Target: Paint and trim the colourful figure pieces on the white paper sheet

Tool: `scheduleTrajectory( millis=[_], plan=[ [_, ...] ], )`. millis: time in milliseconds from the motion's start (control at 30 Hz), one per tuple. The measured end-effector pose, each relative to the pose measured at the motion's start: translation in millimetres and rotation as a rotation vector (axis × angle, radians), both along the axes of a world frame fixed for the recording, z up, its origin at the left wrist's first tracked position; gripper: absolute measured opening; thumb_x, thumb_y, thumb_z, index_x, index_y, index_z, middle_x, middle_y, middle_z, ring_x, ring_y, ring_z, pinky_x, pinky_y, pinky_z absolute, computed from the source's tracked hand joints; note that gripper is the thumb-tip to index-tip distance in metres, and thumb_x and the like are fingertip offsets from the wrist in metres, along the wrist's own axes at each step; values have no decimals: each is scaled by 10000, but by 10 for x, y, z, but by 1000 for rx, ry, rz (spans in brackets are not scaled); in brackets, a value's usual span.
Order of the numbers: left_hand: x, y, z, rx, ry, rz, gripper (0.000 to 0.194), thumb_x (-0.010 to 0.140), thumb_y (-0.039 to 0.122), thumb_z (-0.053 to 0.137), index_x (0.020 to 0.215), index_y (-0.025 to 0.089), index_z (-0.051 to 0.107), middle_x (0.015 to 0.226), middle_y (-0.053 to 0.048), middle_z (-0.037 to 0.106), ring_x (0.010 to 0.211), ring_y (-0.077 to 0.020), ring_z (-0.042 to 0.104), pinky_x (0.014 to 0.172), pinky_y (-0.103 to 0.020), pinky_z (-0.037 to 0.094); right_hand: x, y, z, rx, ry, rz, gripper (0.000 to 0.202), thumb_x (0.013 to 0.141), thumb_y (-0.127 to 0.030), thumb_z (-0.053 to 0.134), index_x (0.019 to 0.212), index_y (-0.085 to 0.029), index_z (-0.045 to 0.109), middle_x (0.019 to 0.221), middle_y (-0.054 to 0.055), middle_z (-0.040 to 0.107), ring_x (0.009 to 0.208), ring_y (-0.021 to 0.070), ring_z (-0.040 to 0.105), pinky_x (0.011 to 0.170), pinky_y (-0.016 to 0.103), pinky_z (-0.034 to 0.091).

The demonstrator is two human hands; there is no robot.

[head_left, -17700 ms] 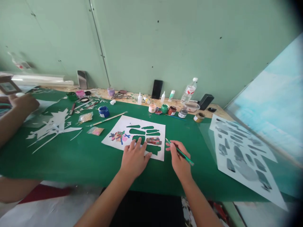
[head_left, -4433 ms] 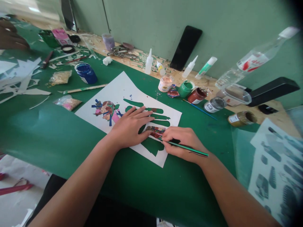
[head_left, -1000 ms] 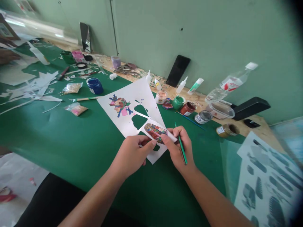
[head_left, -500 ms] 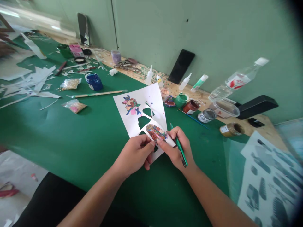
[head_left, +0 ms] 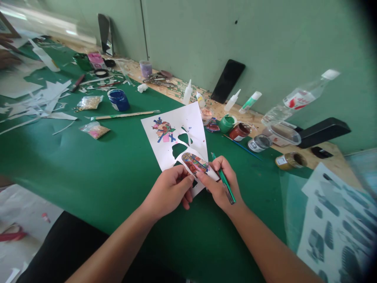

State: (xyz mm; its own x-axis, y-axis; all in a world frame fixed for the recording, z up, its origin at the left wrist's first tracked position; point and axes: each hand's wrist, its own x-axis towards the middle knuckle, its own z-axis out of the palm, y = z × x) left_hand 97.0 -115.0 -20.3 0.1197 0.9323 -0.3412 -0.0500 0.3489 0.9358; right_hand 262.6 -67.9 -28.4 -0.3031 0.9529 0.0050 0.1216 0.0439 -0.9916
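A white sheet of paper (head_left: 188,118) with several cut-out holes and a painted, colourful figure lies tilted over the green table. My left hand (head_left: 171,186) pinches its lower edge. A multicoloured painted oval (head_left: 196,162) shows on the curled lower part of the paper, between both hands. My right hand (head_left: 220,181) presses its thumb on that part, its other fingers partly hidden beneath. A green craft knife (head_left: 226,182) also rests in my right hand, its tip pointing up and away.
Open paint jars, such as a blue one (head_left: 118,100) and a green one (head_left: 226,123), stand beyond the paper. A paintbrush (head_left: 125,115) lies at left near paper scraps (head_left: 44,102). A water bottle (head_left: 297,98) stands at right. Another person's hand (head_left: 8,59) shows far left.
The view has shifted slightly, so the background sits a little further right. Both hands keep their grip on the paper, and the knife stays in my right hand.
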Motion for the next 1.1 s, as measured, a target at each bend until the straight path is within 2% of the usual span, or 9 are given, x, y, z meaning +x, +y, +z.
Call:
scheduleTrajectory(
  millis=[300,500,733,933,1100],
  plan=[
    [62,-30,5,8,11,124,173,906,279,564,769,179,532,534,40,601,396,-86,557,396,-180,461,-15,-8,-4,30,-2,-15,418,846,-345,731,834,-250,323,744,-64,453,527,82,361,459,239,314],
    [50,-34,-24,14,4,140,257,930,344,550,739,173,535,513,25,609,381,-97,577,396,-176,442,16,2,-50,105,-44,23,381,858,-334,709,847,-248,339,725,-56,410,570,106,360,507,256,323],
    [35,-38,-18,25,16,107,239,890,304,581,701,159,568,516,7,625,393,-104,584,423,-189,453,41,31,-25,152,-88,50,374,835,-339,720,813,-240,360,678,-65,344,569,109,315,518,257,293],
    [46,-49,-25,54,8,148,253,887,311,583,683,162,590,512,6,619,396,-104,574,425,-194,457,17,7,-27,73,-50,-2,407,839,-358,729,827,-247,338,707,-58,431,563,106,376,508,252,329],
    [63,-70,-18,105,114,168,279,888,289,578,650,155,634,525,7,617,415,-90,578,444,-178,447,3,-2,-38,67,-15,-16,399,849,-367,714,834,-248,333,762,-45,472,556,94,378,489,245,330]
  ],
)
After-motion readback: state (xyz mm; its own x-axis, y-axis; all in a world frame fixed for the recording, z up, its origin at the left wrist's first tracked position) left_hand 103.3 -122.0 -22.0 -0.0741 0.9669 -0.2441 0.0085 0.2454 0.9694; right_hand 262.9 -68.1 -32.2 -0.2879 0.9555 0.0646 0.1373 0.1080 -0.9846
